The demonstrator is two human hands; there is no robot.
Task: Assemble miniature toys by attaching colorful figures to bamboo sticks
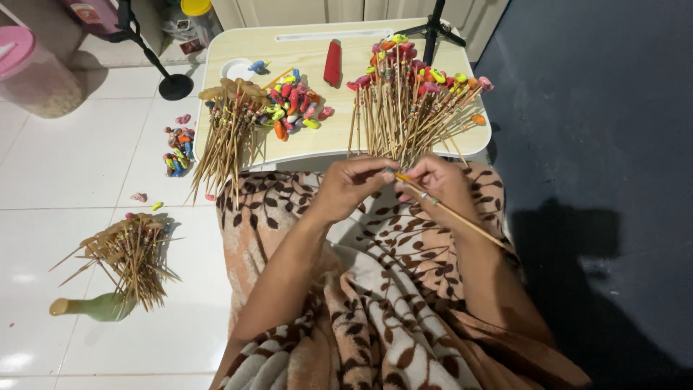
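Note:
My left hand [351,186] and my right hand [439,184] meet over my lap, both pinching one thin bamboo stick [462,219] that slants down to the right. The left fingertips pinch its upper tip, where something small and orange sits. Just beyond my hands, a fan of sticks tipped with coloured pieces [411,94] stands on the small wooden table [310,141]. A loose heap of small coloured pieces [296,105] lies mid-table. A bundle of bare sticks [227,133] hangs over the table's left edge.
A red box cutter [333,63] and a white dish [237,68] lie at the table's back. On the white tiled floor to the left lie another stick bundle [133,256], a green bottle [97,307] and scattered coloured pieces [179,152]. A dark mat [599,144] covers the right.

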